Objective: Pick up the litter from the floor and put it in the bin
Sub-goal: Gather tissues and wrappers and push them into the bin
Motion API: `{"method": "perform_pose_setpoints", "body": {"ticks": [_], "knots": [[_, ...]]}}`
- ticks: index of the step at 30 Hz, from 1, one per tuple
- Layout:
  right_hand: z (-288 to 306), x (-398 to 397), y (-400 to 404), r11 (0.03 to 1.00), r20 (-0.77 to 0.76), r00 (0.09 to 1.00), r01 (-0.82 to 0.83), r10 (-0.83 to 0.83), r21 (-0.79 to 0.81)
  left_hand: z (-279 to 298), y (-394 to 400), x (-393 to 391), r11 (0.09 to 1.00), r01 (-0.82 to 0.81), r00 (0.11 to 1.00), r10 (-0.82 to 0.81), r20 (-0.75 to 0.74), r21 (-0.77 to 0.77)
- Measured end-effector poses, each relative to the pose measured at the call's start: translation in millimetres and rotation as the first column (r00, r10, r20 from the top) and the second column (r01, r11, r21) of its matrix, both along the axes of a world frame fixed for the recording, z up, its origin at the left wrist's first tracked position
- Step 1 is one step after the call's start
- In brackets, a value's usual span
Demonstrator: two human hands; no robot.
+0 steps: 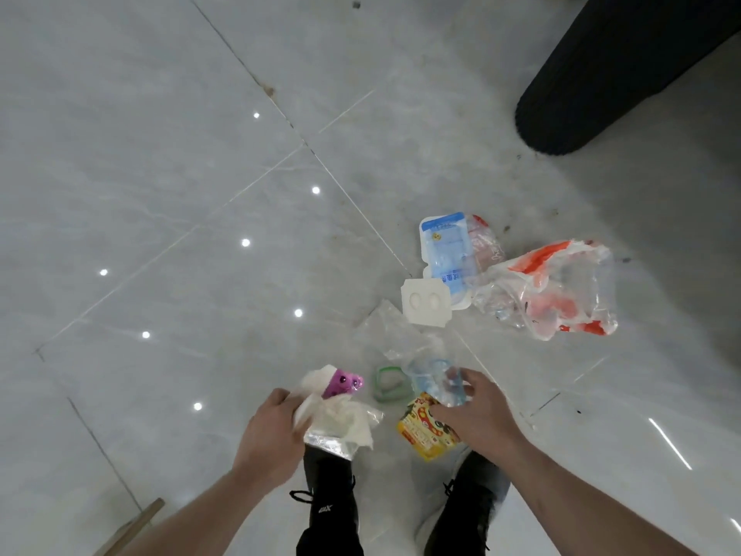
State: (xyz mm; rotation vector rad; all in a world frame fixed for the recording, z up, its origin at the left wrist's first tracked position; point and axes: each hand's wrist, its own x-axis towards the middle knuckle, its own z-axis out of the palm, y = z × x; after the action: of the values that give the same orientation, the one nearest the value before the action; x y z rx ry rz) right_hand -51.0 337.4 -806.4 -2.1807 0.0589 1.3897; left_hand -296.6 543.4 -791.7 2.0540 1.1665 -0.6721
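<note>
My left hand (272, 427) grips a bundle of litter: white crumpled tissue (341, 419), a purple wrapper (341, 385) with little round eyes poking out on top, and a silvery foil packet (326, 443) hanging at the bottom. Fingers are curled round the lot, above my left shoe (331, 503).

My right hand (473, 415) is curled round two things at once: a crushed clear plastic cup (437, 381) at the fingertips, and a yellow snack box (425, 435) tucked under the palm, over my right shoe (465, 507).

Between my two hands, on the floor (160, 194), lies a small green plastic ring (391, 385), apart from both. Just beyond it there's a clear film wrapper (391, 329), flat on the tile and hard to make out at the edges.

Further out, a white moulded tray (425, 300) with two round hollows sits touching the lower corner of a blue-and-white pouch (447, 254). To the right of the pouch, a big crumpled clear bag with red-orange print (553, 290) overlaps it, and another reddish clear wrapper (483, 238) peeks out behind the pouch.

Top right, a dark ribbed cylinder (601, 74) stands on the floor, well apart from the litter; I can't tell whether that's the bin. A wooden strip (136, 523) shows at the lower left edge.
</note>
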Motion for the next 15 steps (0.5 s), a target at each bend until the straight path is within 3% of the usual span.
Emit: {"method": "perform_pose_setpoints", "body": {"ticks": [8,15], "knots": [[166,2,-3,1.000,0.068,0.998,-0.012,0.010,0.022,152,9,15,0.978,-0.198,0.980,0.195,0.051,0.066],[347,15,25,0.995,0.143,0.987,-0.078,0.070,0.056,332,23,32,0.931,-0.344,0.938,0.335,0.088,0.123]]}}
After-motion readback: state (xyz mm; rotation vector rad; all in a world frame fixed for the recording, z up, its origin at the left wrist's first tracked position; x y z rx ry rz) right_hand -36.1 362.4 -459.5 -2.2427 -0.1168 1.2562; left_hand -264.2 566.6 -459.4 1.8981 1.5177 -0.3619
